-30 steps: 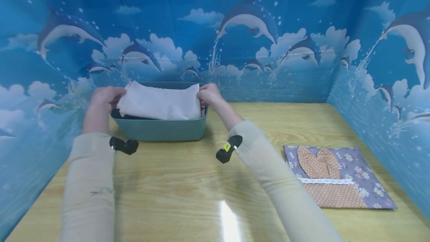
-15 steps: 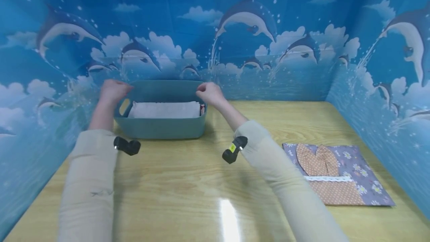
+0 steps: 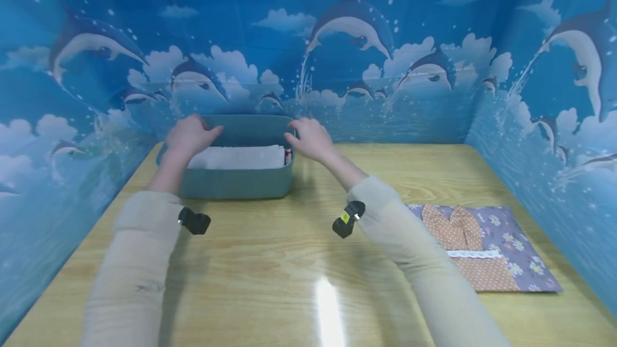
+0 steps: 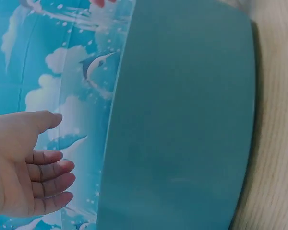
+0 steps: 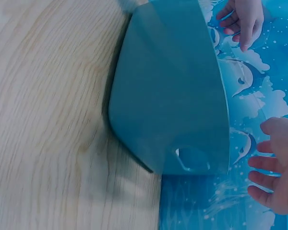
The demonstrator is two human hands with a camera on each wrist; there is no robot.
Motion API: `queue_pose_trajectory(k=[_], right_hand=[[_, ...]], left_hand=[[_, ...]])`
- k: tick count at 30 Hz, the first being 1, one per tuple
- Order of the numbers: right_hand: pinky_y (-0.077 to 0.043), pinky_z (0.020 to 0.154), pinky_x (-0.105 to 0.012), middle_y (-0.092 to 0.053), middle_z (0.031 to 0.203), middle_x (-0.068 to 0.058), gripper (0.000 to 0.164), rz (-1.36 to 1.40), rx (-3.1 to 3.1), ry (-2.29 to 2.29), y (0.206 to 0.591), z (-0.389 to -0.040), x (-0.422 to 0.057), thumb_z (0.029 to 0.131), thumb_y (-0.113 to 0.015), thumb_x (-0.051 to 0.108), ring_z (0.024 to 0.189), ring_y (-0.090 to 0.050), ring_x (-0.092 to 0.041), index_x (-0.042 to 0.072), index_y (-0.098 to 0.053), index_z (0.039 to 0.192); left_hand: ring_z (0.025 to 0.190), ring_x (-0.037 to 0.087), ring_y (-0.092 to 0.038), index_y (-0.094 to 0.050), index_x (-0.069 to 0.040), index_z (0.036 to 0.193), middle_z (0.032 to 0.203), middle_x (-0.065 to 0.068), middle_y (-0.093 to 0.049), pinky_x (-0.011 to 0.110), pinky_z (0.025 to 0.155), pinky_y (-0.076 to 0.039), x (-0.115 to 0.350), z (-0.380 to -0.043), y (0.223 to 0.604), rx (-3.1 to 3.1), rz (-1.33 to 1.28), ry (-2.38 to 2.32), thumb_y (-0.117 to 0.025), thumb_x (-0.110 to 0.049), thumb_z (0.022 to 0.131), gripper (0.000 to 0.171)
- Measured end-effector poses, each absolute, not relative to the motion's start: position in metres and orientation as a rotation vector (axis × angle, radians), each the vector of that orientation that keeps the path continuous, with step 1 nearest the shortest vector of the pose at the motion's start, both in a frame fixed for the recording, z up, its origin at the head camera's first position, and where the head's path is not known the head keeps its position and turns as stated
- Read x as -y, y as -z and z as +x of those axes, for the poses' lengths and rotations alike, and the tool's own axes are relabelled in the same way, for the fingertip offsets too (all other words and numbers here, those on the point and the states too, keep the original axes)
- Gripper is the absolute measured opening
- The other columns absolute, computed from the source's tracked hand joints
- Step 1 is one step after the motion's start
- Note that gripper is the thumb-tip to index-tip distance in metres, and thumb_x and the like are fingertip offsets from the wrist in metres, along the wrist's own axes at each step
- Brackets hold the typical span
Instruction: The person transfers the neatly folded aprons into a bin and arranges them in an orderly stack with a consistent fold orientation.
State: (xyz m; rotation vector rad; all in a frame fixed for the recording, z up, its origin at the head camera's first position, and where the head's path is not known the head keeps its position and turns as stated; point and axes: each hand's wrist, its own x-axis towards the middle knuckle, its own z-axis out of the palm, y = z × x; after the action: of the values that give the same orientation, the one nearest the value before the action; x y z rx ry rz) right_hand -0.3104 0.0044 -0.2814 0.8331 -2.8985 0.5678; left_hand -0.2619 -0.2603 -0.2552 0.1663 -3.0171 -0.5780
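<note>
A teal plastic basket (image 3: pixel 236 183) stands at the back left of the table, with a folded white cloth (image 3: pixel 236 158) lying inside it. Something with a red and dark pattern shows at the cloth's right end, too small to make out. My left hand (image 3: pixel 190 135) hovers over the basket's left part, fingers relaxed and thumb apart, holding nothing. Above the basket's right end is my right hand (image 3: pixel 312 137), also loose. In the right wrist view, its fingers (image 5: pixel 264 179) are spread and free of the basket, whose oval handle hole shows below.
On the right of the wooden table (image 3: pixel 270 261) lies a purple daisy-print cloth item (image 3: pixel 496 250) with a polka-dot bow and white lace. A dolphin-printed curtain (image 3: pixel 337 58) closes off the back and both sides.
The white cloth, held up by both hands at the basket rim, now lies down inside. Both hands have let go; the left has moved right over the basket, the right slightly right.
</note>
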Motion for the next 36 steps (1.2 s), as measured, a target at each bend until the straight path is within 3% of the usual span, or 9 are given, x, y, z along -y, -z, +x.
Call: queue_pose_trajectory(k=[5,13,25,36], right_hand=[[-0.036,0.099,-0.045,-0.047,0.134,-0.010,0.049,0.811,2.883,-0.401,0.286,-0.310,-0.014,0.096,-0.045,0.041,0.123,-0.040,-0.029,0.010,-0.047,0.134],[-0.039,0.092,-0.043,-0.050,0.130,-0.010,0.053,0.794,2.843,-0.244,0.291,-0.310,-0.030,0.095,-0.045,0.047,0.117,-0.044,-0.029,0.012,-0.047,0.134],[-0.040,0.087,-0.044,-0.049,0.125,-0.013,0.054,0.797,2.805,-0.147,0.296,-0.302,-0.060,0.093,-0.049,0.046,0.113,-0.043,-0.030,0.010,-0.047,0.134],[-0.040,0.088,-0.046,-0.050,0.125,-0.015,0.054,0.802,2.726,-0.172,0.294,-0.290,-0.088,0.093,-0.052,0.044,0.114,-0.044,-0.033,0.008,-0.047,0.132]], left_hand=[[0.064,0.027,-0.051,-0.050,0.000,0.094,0.076,0.015,-0.052,0.037,0.051,-0.038,0.251,-0.261,0.258,3.051,0.100,0.458,-0.048,-0.050,0.092,0.050],[0.095,0.043,-0.051,-0.045,0.010,0.120,0.107,0.029,-0.051,0.052,0.073,-0.046,0.236,-0.259,0.268,3.020,-0.017,0.242,-0.055,-0.048,0.089,0.066],[0.110,0.045,-0.043,-0.042,0.007,0.129,0.120,0.029,-0.047,0.057,0.088,-0.038,0.216,-0.255,0.271,2.991,-0.116,0.068,-0.055,-0.052,0.087,0.074],[0.109,0.041,-0.043,-0.043,0.003,0.130,0.120,0.025,-0.047,0.054,0.087,-0.039,0.203,-0.248,0.271,2.922,-0.198,0.065,-0.054,-0.057,0.085,0.076]])
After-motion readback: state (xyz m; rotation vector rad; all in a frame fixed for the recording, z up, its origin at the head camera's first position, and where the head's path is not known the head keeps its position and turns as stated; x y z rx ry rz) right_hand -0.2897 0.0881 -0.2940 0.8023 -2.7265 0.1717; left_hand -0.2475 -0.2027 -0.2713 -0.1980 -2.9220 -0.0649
